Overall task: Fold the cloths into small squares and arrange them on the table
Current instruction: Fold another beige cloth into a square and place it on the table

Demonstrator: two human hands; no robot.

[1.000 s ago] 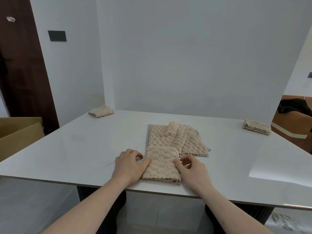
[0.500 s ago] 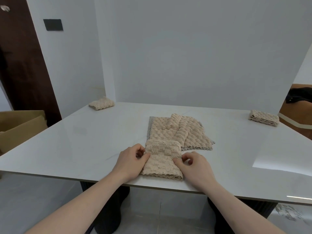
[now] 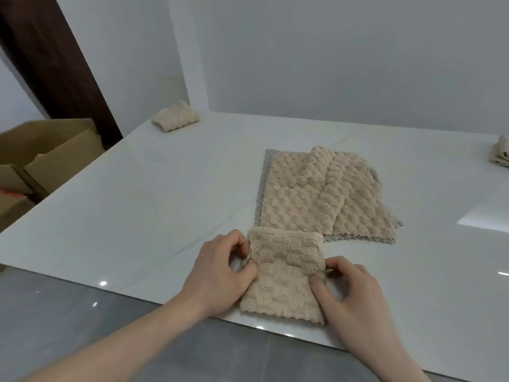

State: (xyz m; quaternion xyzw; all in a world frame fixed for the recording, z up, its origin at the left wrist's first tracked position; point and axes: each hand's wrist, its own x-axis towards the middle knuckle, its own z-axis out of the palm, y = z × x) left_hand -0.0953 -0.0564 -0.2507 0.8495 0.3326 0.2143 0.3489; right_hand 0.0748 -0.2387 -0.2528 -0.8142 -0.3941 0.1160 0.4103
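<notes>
A beige fleecy cloth (image 3: 283,277), folded into a narrow strip, lies at the near edge of the white table (image 3: 154,205). Its far end is doubled back toward me. My left hand (image 3: 220,274) pinches the cloth's left edge with curled fingers. On the other side, my right hand (image 3: 352,290) pinches the right edge at the fold, thumb on top. Behind it lies a pile of unfolded beige cloths (image 3: 316,194) on a grey one. One folded cloth (image 3: 176,117) sits at the far left corner and another folded cloth (image 3: 500,153) at the right edge of view.
Open cardboard boxes (image 3: 41,158) stand on the floor left of the table beside a dark wooden door frame (image 3: 52,59). White walls close the table's far side. Grey floor tiles show under the near edge.
The view has tilted down and moved closer. Both hands have shifted from the strip's sides to its far part and drawn that end back over the cloth.
</notes>
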